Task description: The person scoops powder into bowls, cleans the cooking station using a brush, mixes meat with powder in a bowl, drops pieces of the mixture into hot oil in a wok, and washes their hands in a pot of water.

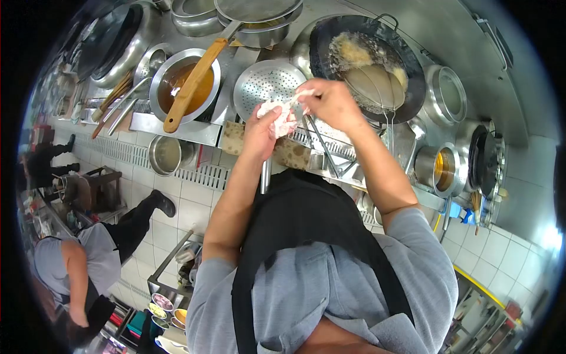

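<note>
In the head view my left hand [257,133] is closed around a pale, white-coated piece of food [283,123]. My right hand [336,105] pinches a thin strip of the same pale food at its upper right; its fingertips are partly hidden. Just behind my hands lies a round perforated skimmer [259,85], its metal handle pointing towards me. To the right stands a dark wok [417,85] of bubbling oil, where a golden piece of food [354,53] is frying. A round wire strainer [367,85] rests in the wok, its handle hanging over the near edge.
On the left, a wooden-handled strainer [197,85] lies across a metal bowl [215,71] of brown liquid. A pot with orange liquid [442,168] stands at right. A folded spotted cloth [292,154] lies on the counter's front edge. Another person [88,259] is at lower left.
</note>
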Tool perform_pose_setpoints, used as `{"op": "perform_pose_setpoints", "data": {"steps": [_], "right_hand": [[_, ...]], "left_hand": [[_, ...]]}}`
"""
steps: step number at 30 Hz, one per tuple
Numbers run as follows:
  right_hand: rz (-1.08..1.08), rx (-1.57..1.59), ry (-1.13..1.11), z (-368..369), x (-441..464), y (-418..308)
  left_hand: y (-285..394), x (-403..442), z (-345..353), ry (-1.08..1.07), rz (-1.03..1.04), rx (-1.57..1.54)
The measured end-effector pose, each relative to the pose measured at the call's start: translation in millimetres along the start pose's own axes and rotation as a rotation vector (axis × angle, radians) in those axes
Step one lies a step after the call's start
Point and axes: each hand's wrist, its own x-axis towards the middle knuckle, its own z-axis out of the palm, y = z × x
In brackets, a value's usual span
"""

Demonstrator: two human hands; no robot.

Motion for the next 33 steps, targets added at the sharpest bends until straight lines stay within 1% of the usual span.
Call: {"op": "perform_pose_setpoints", "data": {"steps": [2,3,7,10,11,14,15,16,18,20,22,24,26,27,28,30,33], "right_hand": [[0.006,0.407,0.029,-16,4,12],[0.057,0.583,0.022,-22,2,12],[0.091,1.133,-0.018,-25,5,39],[0.202,1.311,0.118,-23,12,54],[0.153,1.200,0.158,-24,12,54],[-0.002,1.114,0.231,-37,10,26],[-0.034,1.166,0.135,-36,14,35],[0.123,1.332,0.059,-26,15,36],[0.342,1.116,-0.246,-9,6,43],[0.246,1.199,-0.394,7,0,49],[0.159,1.191,-0.287,-11,2,23],[0.013,0.940,-0.126,-34,20,33],[-0.085,0.698,0.059,-59,41,57],[-0.007,0.681,0.170,-67,47,55],[0.061,0.642,0.174,-77,54,61],[0.177,0.316,0.135,-90,81,98],[0.092,-0.563,0.127,-100,126,145]], "left_hand": [[1,3,-1,0.064,0.005,-0.025],[1,5,-4,0.054,-0.007,-0.057],[-3,1,0,0.017,-0.025,-0.069],[-2,-4,1,0.013,-0.056,-0.054],[-3,-5,0,0.012,-0.057,-0.043],[-7,-8,-6,0.023,-0.065,-0.030],[-8,-8,-6,0.027,-0.065,-0.020],[-7,-5,-5,0.022,-0.059,-0.012],[-11,-5,-6,0.046,-0.039,-0.042],[-13,0,-8,0.059,-0.047,-0.065],[-10,-2,-15,0.063,-0.086,-0.072],[-8,-3,-15,0.065,-0.090,-0.064],[-7,-5,-15,0.063,-0.064,-0.067],[-8,-4,-16,0.059,-0.058,-0.070],[-10,-5,-18,0.061,-0.051,-0.075],[-10,-9,-21,0.068,-0.041,-0.101],[-9,-11,-18,0.058,-0.047,-0.162]]}}
